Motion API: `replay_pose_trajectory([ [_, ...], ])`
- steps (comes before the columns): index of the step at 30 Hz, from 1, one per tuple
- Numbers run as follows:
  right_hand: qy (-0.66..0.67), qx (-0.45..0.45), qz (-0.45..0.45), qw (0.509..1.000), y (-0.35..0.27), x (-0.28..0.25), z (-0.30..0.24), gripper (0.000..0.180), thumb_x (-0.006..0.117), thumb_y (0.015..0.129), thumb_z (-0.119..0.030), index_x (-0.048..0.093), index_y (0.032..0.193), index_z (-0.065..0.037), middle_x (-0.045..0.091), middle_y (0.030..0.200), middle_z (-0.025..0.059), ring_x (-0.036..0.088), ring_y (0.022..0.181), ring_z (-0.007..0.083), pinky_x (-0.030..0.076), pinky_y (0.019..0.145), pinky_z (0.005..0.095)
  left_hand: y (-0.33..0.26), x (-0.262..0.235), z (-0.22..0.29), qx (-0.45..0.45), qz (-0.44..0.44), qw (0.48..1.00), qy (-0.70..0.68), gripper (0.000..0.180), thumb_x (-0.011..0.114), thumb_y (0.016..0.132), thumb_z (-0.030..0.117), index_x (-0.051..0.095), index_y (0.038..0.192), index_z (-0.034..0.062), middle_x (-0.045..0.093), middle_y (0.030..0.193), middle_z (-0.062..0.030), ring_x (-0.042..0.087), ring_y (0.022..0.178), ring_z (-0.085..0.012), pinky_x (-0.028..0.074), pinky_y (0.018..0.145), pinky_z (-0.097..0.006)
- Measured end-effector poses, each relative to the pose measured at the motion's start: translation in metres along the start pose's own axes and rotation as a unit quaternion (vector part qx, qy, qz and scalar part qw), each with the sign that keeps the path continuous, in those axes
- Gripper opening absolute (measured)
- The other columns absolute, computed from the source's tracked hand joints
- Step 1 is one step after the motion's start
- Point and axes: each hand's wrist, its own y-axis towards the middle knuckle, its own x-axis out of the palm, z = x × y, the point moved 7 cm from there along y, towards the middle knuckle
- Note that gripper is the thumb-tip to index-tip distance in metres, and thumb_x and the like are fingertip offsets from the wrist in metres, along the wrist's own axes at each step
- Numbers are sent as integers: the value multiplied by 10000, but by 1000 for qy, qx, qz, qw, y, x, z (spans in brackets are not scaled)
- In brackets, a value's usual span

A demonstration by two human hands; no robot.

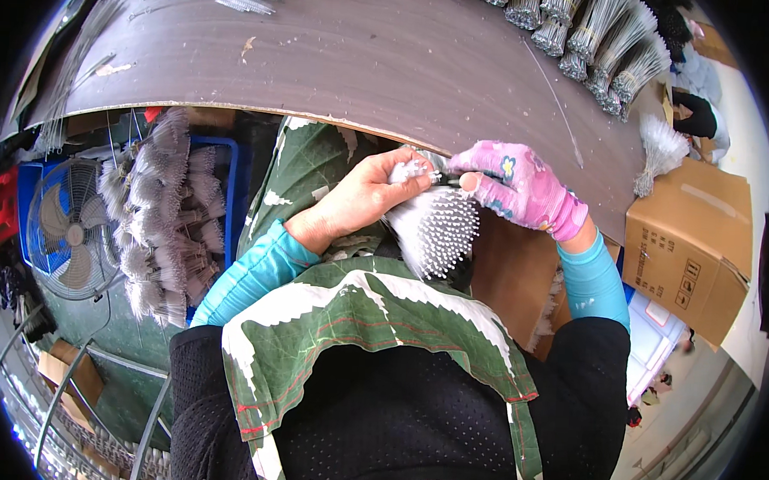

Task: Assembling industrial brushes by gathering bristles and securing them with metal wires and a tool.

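Soft, even daylight fills the scene, brightest to the right of the grip, where the pale floor is nearly washed out. The table (367, 59) above the grip carries a dull sheen and no hard shadows. Below the table's edge, left of the grip, the space falls into dim shade. The bundle of white-tipped wires (436, 229) at the grip is sharp. Fisheye distortion bends the table's edge into an arc, and a black vignette rings the frame, where detail smears.

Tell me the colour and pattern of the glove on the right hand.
Pink fabric glove with a floral print, in the head view.
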Motion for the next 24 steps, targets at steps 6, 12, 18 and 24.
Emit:
replay_pose_trajectory([
  [6,-4,-9,-4,1000,2,6,4,406,620,850,-368,643,1004,6,647,878,128,610,812,217,472,753,328,-1,-1,-6,-32,16,998,-60,144,591,902,154,593,986,36,605,883,12,542,862,-66,429,791,-224],
  [12,9,-8,-3,1000,4,6,4,432,630,840,-395,646,993,9,656,846,124,615,786,193,479,726,319,0,-2,-7,-33,6,998,-59,153,596,899,158,599,975,26,612,896,1,548,878,-76,426,815,-232],
  [18,-2,-29,-2,1000,5,9,3,416,627,840,-394,649,972,0,648,821,128,619,762,214,480,705,325,0,-1,-6,-40,-2,998,-55,157,604,894,174,601,971,37,602,882,19,528,849,-60,417,793,-221],
  [24,-52,-59,5,997,6,8,-3,401,623,840,-386,650,956,-3,648,854,161,629,791,294,488,715,352,-1,0,-7,-47,-12,998,-39,150,604,893,186,605,958,52,586,861,38,508,827,-47,406,764,-215],
])
